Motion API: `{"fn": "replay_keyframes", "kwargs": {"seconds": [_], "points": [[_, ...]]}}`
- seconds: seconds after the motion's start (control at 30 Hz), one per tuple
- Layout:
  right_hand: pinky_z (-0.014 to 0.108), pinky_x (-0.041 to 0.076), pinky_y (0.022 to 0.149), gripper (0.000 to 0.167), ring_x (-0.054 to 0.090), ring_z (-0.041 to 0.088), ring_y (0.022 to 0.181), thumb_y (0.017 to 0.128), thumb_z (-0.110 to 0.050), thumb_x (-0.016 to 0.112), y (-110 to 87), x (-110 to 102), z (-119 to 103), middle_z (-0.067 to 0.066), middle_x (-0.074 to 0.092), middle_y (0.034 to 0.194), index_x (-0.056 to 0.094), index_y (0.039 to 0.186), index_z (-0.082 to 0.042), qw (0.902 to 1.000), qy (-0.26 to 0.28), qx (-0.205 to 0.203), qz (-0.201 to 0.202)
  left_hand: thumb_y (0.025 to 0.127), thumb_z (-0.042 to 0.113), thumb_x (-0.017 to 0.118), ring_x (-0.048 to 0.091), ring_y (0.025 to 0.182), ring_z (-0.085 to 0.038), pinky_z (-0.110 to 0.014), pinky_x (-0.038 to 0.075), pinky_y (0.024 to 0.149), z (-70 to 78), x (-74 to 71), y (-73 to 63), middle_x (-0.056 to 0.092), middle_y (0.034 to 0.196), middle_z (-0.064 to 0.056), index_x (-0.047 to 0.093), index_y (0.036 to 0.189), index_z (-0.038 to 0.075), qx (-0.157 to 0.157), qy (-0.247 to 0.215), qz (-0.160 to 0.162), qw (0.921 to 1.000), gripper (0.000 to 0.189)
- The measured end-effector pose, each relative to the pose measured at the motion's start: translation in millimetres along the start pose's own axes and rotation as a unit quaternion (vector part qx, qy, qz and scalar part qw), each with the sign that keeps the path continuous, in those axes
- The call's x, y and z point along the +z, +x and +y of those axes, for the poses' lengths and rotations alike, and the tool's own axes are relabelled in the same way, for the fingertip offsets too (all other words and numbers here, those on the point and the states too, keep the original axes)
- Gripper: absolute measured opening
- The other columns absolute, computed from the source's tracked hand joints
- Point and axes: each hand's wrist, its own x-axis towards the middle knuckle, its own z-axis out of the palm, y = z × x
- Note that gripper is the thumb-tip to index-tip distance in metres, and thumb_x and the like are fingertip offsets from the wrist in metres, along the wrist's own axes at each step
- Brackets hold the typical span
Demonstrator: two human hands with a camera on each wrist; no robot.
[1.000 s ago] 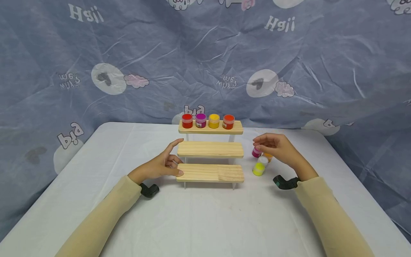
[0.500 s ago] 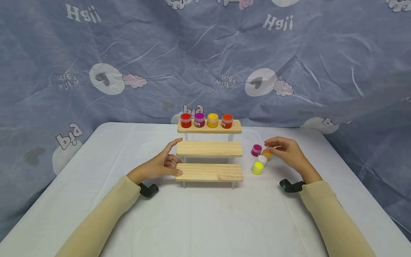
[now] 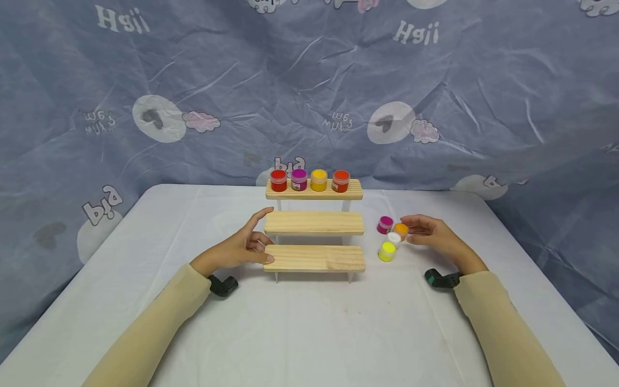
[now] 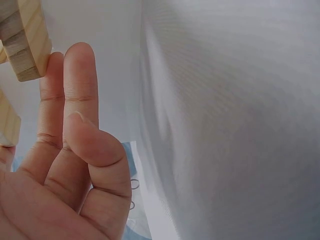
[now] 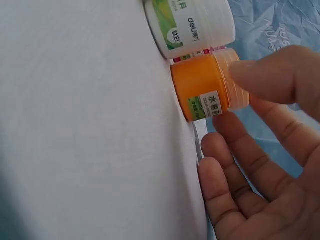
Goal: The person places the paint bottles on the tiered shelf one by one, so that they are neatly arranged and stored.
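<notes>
My left hand [image 3: 237, 248] rests against the left end of a three-tier wooden display stand [image 3: 314, 259]. Its thumb touches the lowest shelf and its index finger reaches the middle one; in the left wrist view a fingertip [image 4: 54, 65] meets a board's end. At the right, my right hand [image 3: 435, 236] pinches an orange paint jar [image 5: 197, 82], thumb across the clear lid and fingers on the far side. Close beside that jar, on the table, are a white paint jar [image 3: 394, 239], a magenta one [image 3: 384, 224] and a yellow one [image 3: 387, 251].
Along the top shelf stand a red jar [image 3: 278, 181], a purple jar [image 3: 299, 180], a yellow-orange jar [image 3: 318, 180] and an orange-red jar [image 3: 340, 181]. A white cloth covers the table [image 3: 309, 333]. Behind hangs a grey-blue printed curtain [image 3: 271, 97].
My right hand has moved right and lower, from over the magenta jar to the orange one's right side, uncovering the cluster. The left hand keeps its place on the stand.
</notes>
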Motion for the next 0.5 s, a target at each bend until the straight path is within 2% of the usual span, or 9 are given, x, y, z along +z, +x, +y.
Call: {"fn": "replay_keyframes", "kwargs": {"seconds": [0.17, 0.5], "points": [[0.015, 0.051, 0.092, 0.056, 0.062, 0.01, 0.113, 0.103, -0.008, 0.073, 1.6, 2.2, 5.6, 0.031, 0.059, 0.146, 0.052, 0.151, 0.012, 0.9999, -0.001, 0.009, -0.005, 0.096, 0.009, 0.083, 0.064, 0.089, -0.024, -0.031, 0.051, 0.082, -0.5, -0.3, -0.4, 0.069, 0.117, -0.017, -0.001, 0.175, 0.027, -0.002, 0.008, 0.004, 1.0, 0.116], [0.014, 0.051, 0.088, 0.051, 0.062, 0.013, 0.106, 0.104, -0.016, 0.076, 2.1, 10.6, 2.9, 0.026, 0.066, 0.135, 0.058, 0.145, 0.01, 0.9988, -0.034, 0.015, 0.032, 0.097, 0.007, 0.081, 0.065, 0.089, -0.023, -0.032, 0.052, 0.082, 0.5, 0.2, -1.0, 0.069, 0.119, -0.018, -0.001, 0.175, 0.027, 0.002, 0.006, 0.0, 1.0, 0.115]]}}
